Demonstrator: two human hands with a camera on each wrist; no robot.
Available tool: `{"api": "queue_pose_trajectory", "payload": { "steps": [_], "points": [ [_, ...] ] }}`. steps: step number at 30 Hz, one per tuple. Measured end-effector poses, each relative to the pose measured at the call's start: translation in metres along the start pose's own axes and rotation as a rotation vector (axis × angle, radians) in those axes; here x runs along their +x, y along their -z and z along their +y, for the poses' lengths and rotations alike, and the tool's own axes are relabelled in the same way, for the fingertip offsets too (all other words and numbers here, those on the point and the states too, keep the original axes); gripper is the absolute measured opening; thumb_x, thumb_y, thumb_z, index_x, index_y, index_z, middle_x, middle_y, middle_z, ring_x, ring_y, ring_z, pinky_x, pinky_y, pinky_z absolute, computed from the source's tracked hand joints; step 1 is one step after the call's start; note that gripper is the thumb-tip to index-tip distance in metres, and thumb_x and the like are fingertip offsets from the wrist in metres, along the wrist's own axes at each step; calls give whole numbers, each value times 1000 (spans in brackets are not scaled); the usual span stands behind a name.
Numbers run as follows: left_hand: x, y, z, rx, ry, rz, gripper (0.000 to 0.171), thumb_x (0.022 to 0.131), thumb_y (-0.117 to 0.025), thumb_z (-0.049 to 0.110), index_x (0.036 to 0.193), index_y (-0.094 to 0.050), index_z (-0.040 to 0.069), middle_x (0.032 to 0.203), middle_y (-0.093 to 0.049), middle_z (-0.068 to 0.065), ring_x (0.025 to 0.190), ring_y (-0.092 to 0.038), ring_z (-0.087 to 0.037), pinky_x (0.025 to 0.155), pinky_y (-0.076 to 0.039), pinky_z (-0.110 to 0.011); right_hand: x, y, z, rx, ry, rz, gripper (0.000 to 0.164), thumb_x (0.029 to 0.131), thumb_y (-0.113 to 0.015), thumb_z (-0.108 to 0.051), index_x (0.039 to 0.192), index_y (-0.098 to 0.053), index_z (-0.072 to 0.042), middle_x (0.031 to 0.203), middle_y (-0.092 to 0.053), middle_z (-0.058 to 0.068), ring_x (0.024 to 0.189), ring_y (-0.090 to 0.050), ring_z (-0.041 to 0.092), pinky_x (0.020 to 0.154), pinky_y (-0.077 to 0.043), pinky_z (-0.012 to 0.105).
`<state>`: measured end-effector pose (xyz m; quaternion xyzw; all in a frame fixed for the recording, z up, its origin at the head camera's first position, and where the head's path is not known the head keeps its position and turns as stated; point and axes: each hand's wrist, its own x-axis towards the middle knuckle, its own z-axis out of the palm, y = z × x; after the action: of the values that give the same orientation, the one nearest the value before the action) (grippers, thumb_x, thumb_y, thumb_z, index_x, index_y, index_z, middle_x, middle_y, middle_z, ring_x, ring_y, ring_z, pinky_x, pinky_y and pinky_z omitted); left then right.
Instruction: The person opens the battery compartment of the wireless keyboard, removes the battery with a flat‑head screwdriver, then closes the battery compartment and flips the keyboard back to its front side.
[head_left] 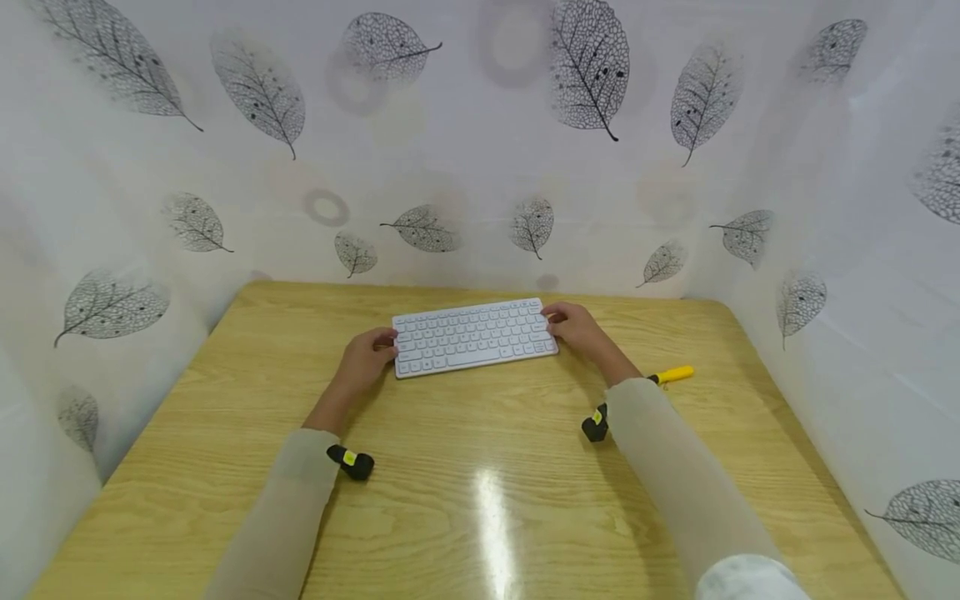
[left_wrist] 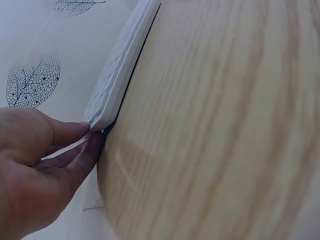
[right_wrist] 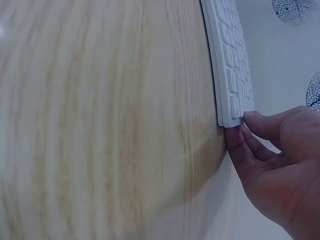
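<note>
A white keyboard (head_left: 474,337) lies near the back of the wooden table, turned slightly so its right end is farther away. At its left end my left hand (head_left: 364,360) pinches the edge. The left wrist view shows that thumb (left_wrist: 75,132) at the top edge and the fingers tucked low against the end. My right hand (head_left: 577,327) grips the opposite end. In the right wrist view its thumb (right_wrist: 262,124) touches the top by the corner keys, while the other fingers reach under the edge.
A yellow-handled tool (head_left: 677,374) lies right of the keyboard, its black end partly hidden by the right forearm. Leaf-patterned white curtains (head_left: 465,167) enclose the wooden table (head_left: 420,508) at the back and sides. Black wrist cameras (head_left: 358,464) sit on both sleeves.
</note>
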<state>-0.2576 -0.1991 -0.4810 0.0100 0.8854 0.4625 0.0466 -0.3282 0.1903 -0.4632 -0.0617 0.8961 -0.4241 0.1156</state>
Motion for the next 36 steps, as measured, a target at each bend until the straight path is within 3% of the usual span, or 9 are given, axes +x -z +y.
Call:
{"api": "queue_pose_trajectory", "payload": {
  "steps": [19,28,36],
  "points": [
    [2,3,10,42,5,-47,38,103,-52,4,140,-54,-2,139,-57,-22,130,-54,-36,112,-41,-50,-32,-1,1,-10,-19,-3,37,100,-54,-3,137,-56,1,126,-60,22,113,-56,31,101,-47,44],
    [1,0,10,46,-21,-77,38,102,-52,2,140,-54,-2,139,-58,-22,128,-55,-36,110,-44,-50,-49,-2,2,9,-54,26,35,99,-55,-1,134,-57,2,121,-61,22,106,-57,29,90,-51,38],
    [-4,-4,14,42,-13,-90,38,102,-53,4,140,-54,-1,139,-57,-21,128,-55,-35,110,-43,-50,-64,-4,4,-40,-84,64,35,99,-58,-5,134,-59,-1,121,-62,20,107,-59,29,91,-51,39]
  ]
}}
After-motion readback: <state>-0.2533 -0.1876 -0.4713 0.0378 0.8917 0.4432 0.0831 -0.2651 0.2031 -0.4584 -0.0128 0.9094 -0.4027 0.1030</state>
